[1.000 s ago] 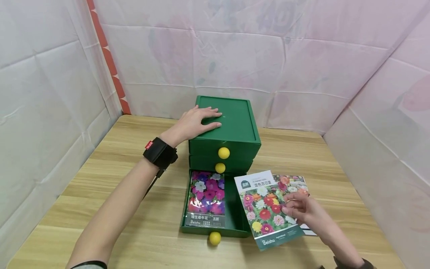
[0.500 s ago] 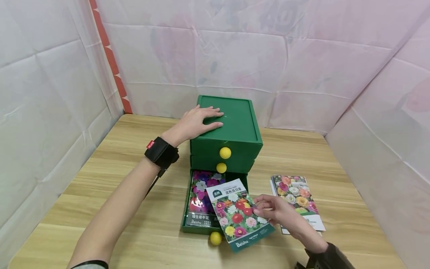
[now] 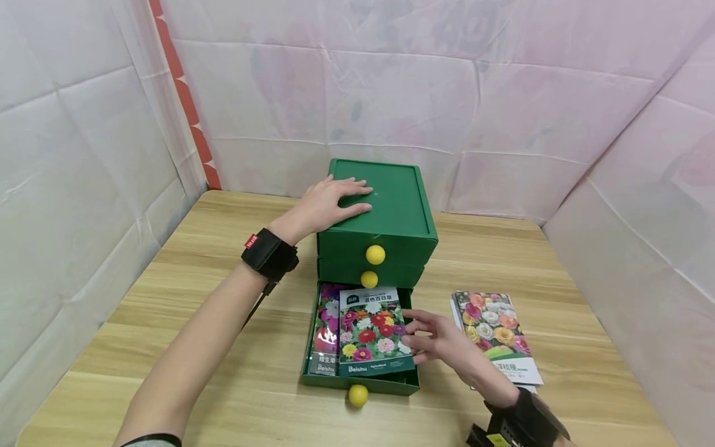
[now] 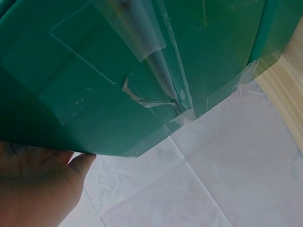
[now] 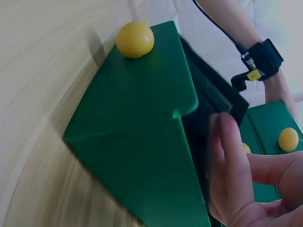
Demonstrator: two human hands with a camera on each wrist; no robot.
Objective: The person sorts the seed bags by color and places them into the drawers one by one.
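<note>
Near the back edge of the desk stands a green drawer cabinet with three drawers, each fitted with a yellow ball knob. The upper two drawers are closed. The bottom drawer is pulled out toward the front edge of the desk, its knob at the front.

Left hand: lies flat on the cabinet top, at its left side. Fingers are straight and spread, pressing down on the lid; nothing is gripped. A black wrist strap sits on the forearm. The left wrist view shows only the green cabinet surface with strips of clear tape, and part of the palm.

Right hand: positioned over the right side of the open bottom drawer. Its fingers pinch the right edge of a seed packet printed with mixed red, white and pink flowers and a green lower band. The packet lies inside the drawer, on top of a second packet with purple flowers, which shows only along its left side. The right wrist view shows fingertips at the drawer's side wall.

Right of the cabinet, another flower-printed packet lies flat on the desk, just beside the right forearm. White sheeting encloses the desk on three sides.
</note>
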